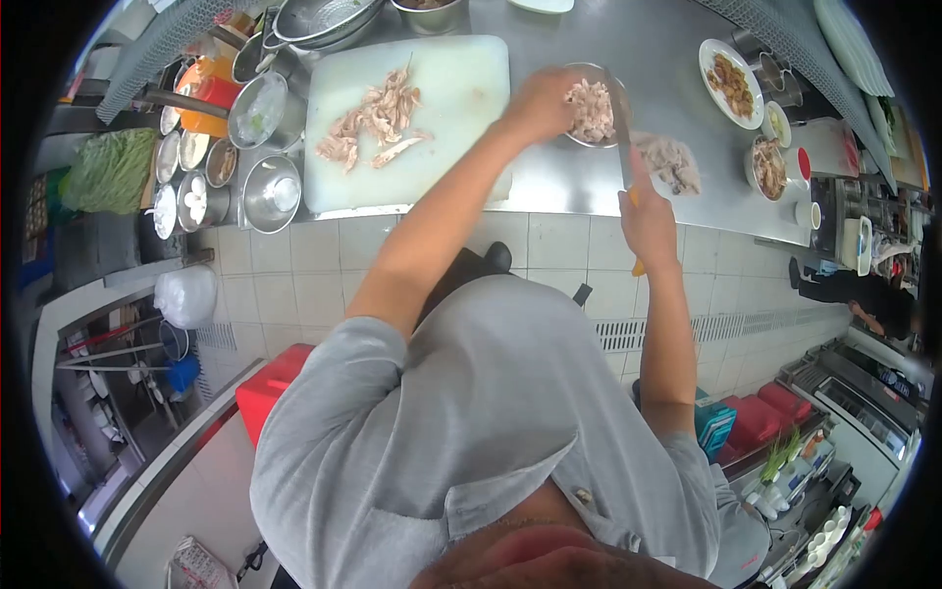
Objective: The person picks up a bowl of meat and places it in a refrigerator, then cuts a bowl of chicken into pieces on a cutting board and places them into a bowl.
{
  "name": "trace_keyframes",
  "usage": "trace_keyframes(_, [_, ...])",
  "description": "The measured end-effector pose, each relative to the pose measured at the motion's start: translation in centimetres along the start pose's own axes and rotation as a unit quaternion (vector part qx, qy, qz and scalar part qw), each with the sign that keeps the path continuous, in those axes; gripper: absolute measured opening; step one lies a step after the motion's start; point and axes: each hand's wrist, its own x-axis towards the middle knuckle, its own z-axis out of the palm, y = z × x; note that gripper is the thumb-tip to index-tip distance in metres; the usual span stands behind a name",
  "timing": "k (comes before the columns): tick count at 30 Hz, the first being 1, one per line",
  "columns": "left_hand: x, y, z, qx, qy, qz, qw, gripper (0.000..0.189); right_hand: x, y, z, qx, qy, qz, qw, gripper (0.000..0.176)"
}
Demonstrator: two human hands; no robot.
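My right hand (650, 228) is closed around the yellow handle of a long-bladed knife (620, 118). The blade points away from me and passes over the right side of a round bowl (596, 146) holding chopped pale meat (592, 110). At that bowl's left rim is my left hand (543, 104), its fingers curled; whether they grip the rim or some meat is hidden. A clear plastic bag with pale contents (672, 165) lies just right of the knife. Left of my left hand, shredded cooked meat (385, 110) rests on a white cutting board (461, 79).
Metal bowls (272, 194) and small containers crowd the counter's left end. Stacked strainers (319, 20) stand behind the board. On the right are a plate of browned food (731, 83) and a bowl of meat strips (768, 169). Another person (863, 296) is at the far right.
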Motion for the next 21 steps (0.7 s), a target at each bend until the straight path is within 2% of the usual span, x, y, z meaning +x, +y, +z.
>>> trace_keyframes(1, [-1.4, 0.3, -2.5, -0.01, -0.013, -0.021, 1.0, 0.037, -0.4, -0.3, 0.0, 0.024, -0.004, 0.001, 1.0, 0.077])
trace_keyframes(3, [-5.3, -0.6, -7.9, 0.071, -0.015, -0.057, 0.996, 0.032, -0.8, -1.1, 0.3, 0.1, -0.022, 0.002, 0.995, 0.077])
trace_keyframes(5, [-10.0, -4.8, -12.2, 0.199, -0.007, -0.094, 0.976, 0.032, -1.2, -2.1, 1.1, 0.203, -0.064, 0.007, 0.977, 0.078])
trace_keyframes(6, [-12.2, -7.1, -13.7, 0.264, -0.011, -0.101, 0.959, 0.031, -1.2, -2.9, 1.6, 0.208, -0.105, 0.009, 0.972, 0.078])
trace_keyframes(8, [-15.4, -8.2, -15.7, 0.323, -0.053, -0.164, 0.931, 0.029, -1.2, -4.8, 2.6, 0.213, -0.19, 0.009, 0.958, 0.078])
trace_keyframes(11, [-17.2, -9.9, -15.3, 0.339, -0.131, -0.205, 0.909, 0.034, -0.2, -6.0, 5.8, 0.192, -0.231, -0.048, 0.953, 0.077])
trace_keyframes(14, [-16.7, -9.6, -14.7, 0.278, -0.105, -0.222, 0.929, 0.024, 0.7, -6.9, 7.6, 0.158, -0.25, -0.059, 0.953, 0.076])
trace_keyframes(17, [-14.6, -6.8, -14.4, 0.156, -0.083, -0.246, 0.953, 0.021, 1.2, -7.1, 8.1, 0.154, -0.242, -0.07, 0.955, 0.076])
trace_keyframes(20, [-13.4, -9.7, -10.9, 0.005, -0.024, -0.242, 0.97, 0.02, 1.4, -7.0, 8.0, 0.153, -0.238, -0.053, 0.958, 0.076])
trace_keyframes(21, [-12.5, -9.8, -10.4, 0.011, -0.038, -0.223, 0.974, 0.023, 1.3, -6.9, 7.9, 0.157, -0.232, -0.052, 0.958, 0.075])
